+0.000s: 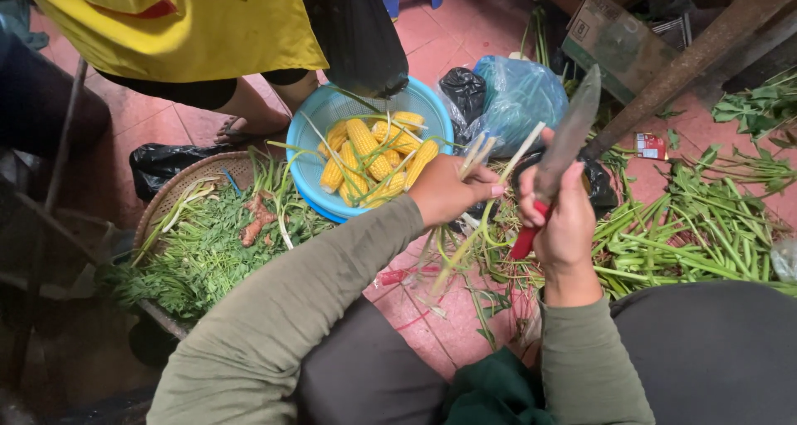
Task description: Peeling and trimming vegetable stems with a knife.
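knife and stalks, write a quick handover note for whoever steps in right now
Left hand: gripping a bunch of pale stalks.
Right hand: holding a red-handled knife, blade pointing up, clear of the stalks.
Around: blue basket of corn cobs ahead, woven tray of leafy greens at left, pile of green stems at right.
Done: trimmings lie on the floor.
Left: the stalks in hand look uncut, and the pile remains.

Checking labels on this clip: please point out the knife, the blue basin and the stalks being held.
knife (pixel 567 134), head view, middle of the blade.
blue basin (pixel 309 130), head view, left rim.
stalks (pixel 513 158), head view, pale stem above the left hand (pixel 448 194).
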